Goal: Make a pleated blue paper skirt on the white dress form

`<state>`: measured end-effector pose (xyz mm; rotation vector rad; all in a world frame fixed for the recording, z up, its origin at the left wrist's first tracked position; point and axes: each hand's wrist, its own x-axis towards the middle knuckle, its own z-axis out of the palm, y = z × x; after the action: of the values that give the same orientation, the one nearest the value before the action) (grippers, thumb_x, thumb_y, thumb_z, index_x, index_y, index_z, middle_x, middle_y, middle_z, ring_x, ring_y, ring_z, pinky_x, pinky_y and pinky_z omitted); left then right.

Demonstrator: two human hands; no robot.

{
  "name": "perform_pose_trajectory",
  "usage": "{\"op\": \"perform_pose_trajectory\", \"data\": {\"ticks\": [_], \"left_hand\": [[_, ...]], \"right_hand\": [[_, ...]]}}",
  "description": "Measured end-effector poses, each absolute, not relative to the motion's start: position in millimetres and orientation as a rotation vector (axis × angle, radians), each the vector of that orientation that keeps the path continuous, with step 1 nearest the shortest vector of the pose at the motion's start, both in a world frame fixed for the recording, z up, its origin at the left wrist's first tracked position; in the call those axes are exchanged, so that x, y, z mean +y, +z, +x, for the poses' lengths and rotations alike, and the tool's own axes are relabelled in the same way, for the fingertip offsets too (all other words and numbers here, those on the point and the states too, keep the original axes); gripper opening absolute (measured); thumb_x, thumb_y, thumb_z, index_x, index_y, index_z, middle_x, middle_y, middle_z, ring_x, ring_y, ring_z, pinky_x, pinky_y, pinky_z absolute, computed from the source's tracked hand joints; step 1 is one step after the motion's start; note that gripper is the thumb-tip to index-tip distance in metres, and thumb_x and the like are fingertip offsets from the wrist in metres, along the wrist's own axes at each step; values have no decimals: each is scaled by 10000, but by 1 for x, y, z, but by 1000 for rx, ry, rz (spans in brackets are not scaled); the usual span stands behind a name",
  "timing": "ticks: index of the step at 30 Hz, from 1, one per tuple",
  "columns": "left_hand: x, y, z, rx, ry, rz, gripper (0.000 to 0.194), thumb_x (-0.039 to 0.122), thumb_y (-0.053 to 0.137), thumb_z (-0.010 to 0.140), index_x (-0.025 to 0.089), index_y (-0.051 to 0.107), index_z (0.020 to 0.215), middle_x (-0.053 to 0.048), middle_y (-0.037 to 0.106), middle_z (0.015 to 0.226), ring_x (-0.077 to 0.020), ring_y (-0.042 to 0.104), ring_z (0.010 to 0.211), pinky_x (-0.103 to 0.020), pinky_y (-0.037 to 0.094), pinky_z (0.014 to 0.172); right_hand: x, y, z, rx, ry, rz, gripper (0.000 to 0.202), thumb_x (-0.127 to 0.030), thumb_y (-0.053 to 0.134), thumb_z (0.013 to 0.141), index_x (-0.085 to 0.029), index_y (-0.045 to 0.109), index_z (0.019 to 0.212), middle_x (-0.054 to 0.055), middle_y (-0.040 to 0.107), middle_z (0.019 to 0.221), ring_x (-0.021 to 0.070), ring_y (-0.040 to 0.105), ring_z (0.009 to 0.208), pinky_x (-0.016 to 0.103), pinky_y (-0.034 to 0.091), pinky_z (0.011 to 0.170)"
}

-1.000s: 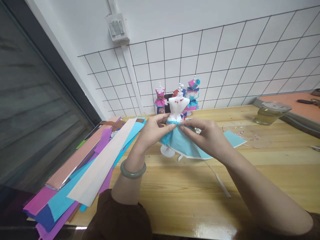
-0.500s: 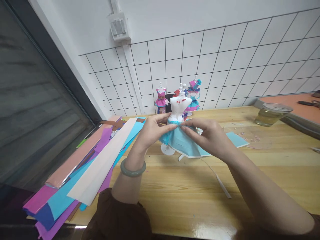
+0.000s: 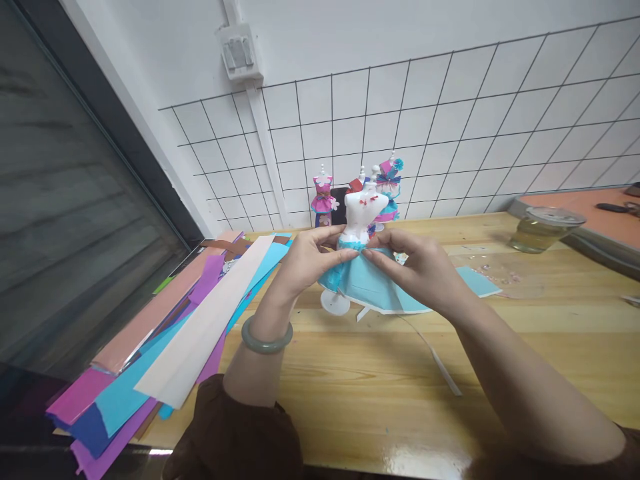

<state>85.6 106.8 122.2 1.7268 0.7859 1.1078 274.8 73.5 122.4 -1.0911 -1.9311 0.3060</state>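
A small white dress-form mannequin (image 3: 361,210) with red marks on its chest tilts a little to the right on its round white base (image 3: 335,302). Round its waist hangs a light blue paper skirt (image 3: 373,287) with a white hem. My left hand (image 3: 317,257) wraps the waist from the left, its thumb pressing the skirt's upper edge. From the right, my right hand (image 3: 415,263) pinches that same edge between thumb and forefinger. The two thumbs almost meet at the front of the waist.
Coloured crepe paper sheets (image 3: 200,327) are piled at the left. Dressed mini mannequins, one in pink (image 3: 323,197), stand behind. A thin white strip (image 3: 445,373), a blue paper piece (image 3: 479,281) and a lidded cup of yellowish liquid (image 3: 543,230) lie or stand to the right.
The mannequin has tipped slightly to the right, and the skirt has swung a little the same way. Both hands keep their hold at the waist.
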Motion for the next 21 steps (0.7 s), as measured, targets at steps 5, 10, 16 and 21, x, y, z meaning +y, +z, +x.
{"op": "perform_pose_trajectory", "data": {"ticks": [5, 10, 16, 21], "left_hand": [[106, 123, 86, 786, 1108, 1735, 521, 345, 737, 686, 178, 619, 1166, -93, 685, 1092, -222, 632, 944, -327, 512, 754], [107, 122, 86, 786, 1071, 1743, 542, 345, 732, 695, 168, 603, 1192, -107, 667, 1134, -229, 630, 948, -339, 509, 768], [104, 125, 84, 810, 1024, 1754, 573, 354, 725, 705, 158, 575, 1222, -124, 653, 1153, -231, 621, 966, -348, 504, 782], [102, 129, 81, 805, 949, 1768, 609, 346, 723, 713, 173, 532, 1264, -129, 604, 1231, -199, 617, 927, -328, 499, 763]], "right_hand": [[77, 119, 274, -1906, 315, -1082, 127, -302, 560, 840, -186, 606, 861, 31, 653, 799, 151, 559, 703, 267, 410, 634], [78, 119, 275, -1899, 333, -1071, 117, -302, 567, 840, -188, 592, 842, 24, 643, 791, 142, 552, 697, 253, 398, 606], [79, 119, 276, -1891, 402, -1049, 131, -324, 571, 841, -194, 575, 833, 12, 625, 785, 132, 542, 698, 243, 396, 599], [78, 118, 275, -1889, 416, -1066, 124, -312, 575, 835, -189, 577, 842, 14, 625, 792, 135, 545, 710, 246, 399, 608]]}}
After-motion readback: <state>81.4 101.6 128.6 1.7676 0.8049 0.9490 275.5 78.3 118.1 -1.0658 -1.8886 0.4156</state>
